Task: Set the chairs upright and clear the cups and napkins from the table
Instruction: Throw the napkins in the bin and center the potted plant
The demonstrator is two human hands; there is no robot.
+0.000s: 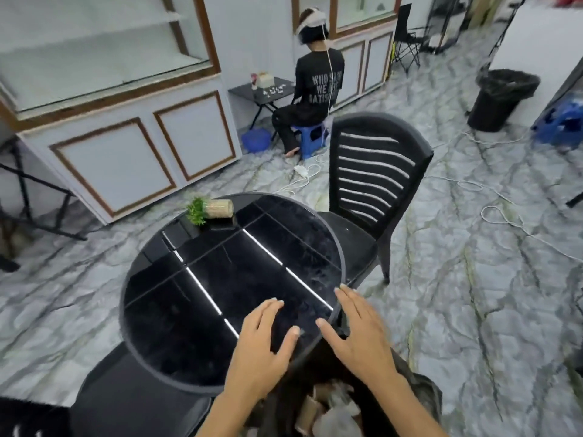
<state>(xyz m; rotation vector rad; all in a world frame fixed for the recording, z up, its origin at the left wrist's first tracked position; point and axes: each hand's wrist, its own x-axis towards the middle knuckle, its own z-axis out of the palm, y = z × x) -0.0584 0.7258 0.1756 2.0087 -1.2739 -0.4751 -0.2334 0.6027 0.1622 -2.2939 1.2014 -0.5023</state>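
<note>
Standing cleared of cups and napkins: the round black table (195,298), its glossy top mirroring ceiling light strips, with only a small potted plant (210,209) lying toppled on its side near the far edge. Sitting upright just beyond the table's right rim, tucked close as if ready for use: a black slatted chair (375,181). Showing partly at the lower left, seemingly pushed under the table edge: another dark chair (126,402), its posture not fully visible. Hovering over the near rim, both empty: the left hand (262,345), fingers (268,307) spread flat above the glass, and the right hand (359,332), fingers extended past the edge, gripping nothing. Resting directly below the wrists, probably where the cleared items went: a dark bin (328,408) holding what look like crumpled paper cups and napkins. Looking nearly finished, judging by the bare top. Sitting well apart in the background, back turned at a small folding table: another person (315,86), with a black trash bin (501,99) farther right.
</note>
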